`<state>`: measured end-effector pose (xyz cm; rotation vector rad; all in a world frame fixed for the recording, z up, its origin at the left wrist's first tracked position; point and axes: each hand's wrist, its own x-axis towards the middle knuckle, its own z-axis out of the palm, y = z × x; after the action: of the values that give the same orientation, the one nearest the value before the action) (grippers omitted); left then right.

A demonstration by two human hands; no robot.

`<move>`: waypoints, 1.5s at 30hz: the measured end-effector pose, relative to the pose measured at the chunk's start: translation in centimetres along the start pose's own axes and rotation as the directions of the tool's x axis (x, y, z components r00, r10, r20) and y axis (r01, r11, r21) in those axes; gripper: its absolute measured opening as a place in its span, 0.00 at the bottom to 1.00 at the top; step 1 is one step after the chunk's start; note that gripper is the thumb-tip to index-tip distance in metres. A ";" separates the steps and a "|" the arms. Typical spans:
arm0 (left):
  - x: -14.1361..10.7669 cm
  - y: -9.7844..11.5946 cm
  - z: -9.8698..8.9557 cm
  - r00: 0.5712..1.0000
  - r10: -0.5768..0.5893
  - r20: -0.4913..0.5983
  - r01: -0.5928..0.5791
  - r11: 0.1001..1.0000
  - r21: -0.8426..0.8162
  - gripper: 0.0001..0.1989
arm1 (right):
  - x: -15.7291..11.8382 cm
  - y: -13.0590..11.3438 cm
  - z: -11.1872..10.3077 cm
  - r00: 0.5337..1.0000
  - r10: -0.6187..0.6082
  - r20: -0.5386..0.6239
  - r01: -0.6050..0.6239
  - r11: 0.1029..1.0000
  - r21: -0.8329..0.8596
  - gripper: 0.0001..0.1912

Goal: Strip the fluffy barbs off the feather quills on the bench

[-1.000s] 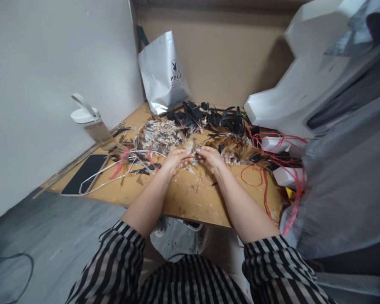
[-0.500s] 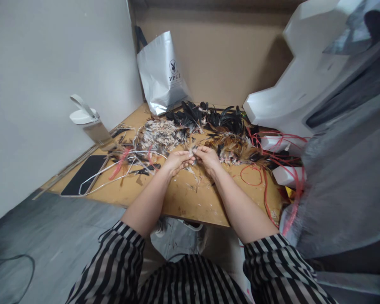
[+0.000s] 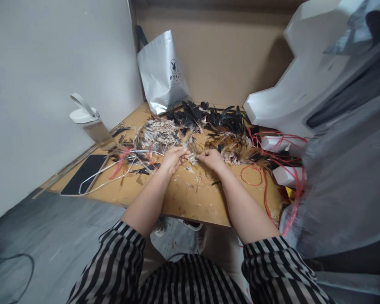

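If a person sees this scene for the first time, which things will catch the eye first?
Most likely the glossy black feathers at the back of the table, and the pale and brown feather heaps in front of them. Next, perhaps, the shiny silver bag standing behind, near the wall, and the tangled red strings at the right side.

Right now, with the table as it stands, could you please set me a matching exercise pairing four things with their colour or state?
1. Bag
2. Feathers at the back
3. Bottle
4. Flat device

A. White lid on
B. Lying down, dark face up
C. Silver, with a printed logo
D. Black, heaped up

Right pairs: 1-C, 2-D, 3-A, 4-B.
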<state>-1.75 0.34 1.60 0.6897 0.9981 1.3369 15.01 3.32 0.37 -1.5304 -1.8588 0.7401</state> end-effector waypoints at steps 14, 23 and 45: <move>-0.2 0.1 0.1 0.996 -0.060 0.068 0.062 0.998 -0.017 0.00 | 0.3 -0.5 0.6 0.991 0.011 -0.130 0.013 0.983 0.181 0.11; 0.0 -0.2 -0.3 0.946 -0.187 0.263 0.209 0.976 -0.059 0.03 | -0.3 -1.3 0.5 0.951 -0.125 -0.284 0.149 0.987 0.064 0.11; -0.2 -0.1 0.0 0.975 -0.065 0.213 0.063 0.998 0.017 0.03 | -1.0 -2.8 0.9 0.974 0.151 0.167 -0.225 0.703 0.675 0.18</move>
<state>-1.70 0.16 1.52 0.7851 0.8470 1.1754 12.69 1.83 1.81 -1.1874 -1.2447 1.4416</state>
